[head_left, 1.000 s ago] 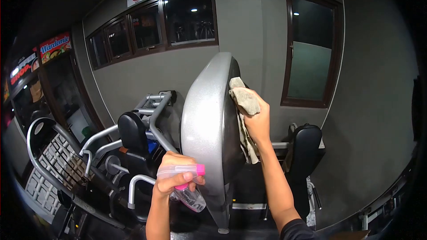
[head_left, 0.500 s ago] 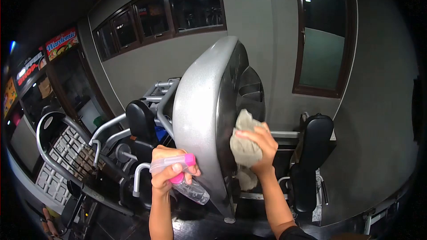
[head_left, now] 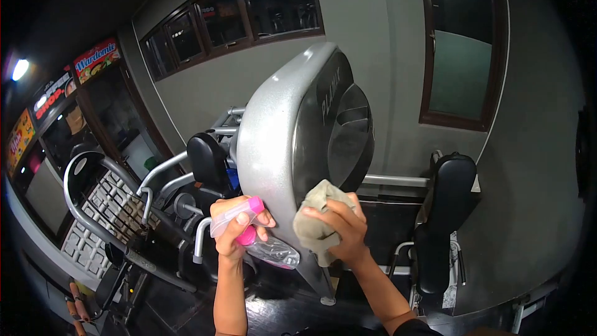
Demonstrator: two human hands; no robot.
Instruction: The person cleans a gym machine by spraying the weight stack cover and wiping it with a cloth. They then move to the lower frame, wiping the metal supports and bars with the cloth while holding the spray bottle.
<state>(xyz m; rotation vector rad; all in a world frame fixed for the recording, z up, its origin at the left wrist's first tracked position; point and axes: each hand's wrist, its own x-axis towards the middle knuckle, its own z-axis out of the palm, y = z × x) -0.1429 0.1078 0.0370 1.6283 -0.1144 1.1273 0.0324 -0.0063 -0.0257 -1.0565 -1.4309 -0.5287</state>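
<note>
A clear spray bottle (head_left: 273,251) with a pink nozzle and collar is gripped in my left hand (head_left: 231,229), tilted with its base toward the right. My right hand (head_left: 346,227) is closed round a crumpled beige cloth (head_left: 316,224), which overlaps the lower dark side panel of the gym machine. That machine's tall curved housing (head_left: 267,130) is silver along its front edge and dark on the side, with pale lettering near the top. The left hand is close in front of the silver edge.
A black padded seat back (head_left: 451,211) stands to the right, joined by a grey bar. Another black pad (head_left: 207,162) and silver frame bars are on the left. Further left is a machine with a curved frame (head_left: 78,193). Behind are a grey wall and windows (head_left: 224,18).
My right hand has moved down and left with the cloth, baring the side panel's lettering. The view has shifted slightly; my left hand still holds the spray bottle.
</note>
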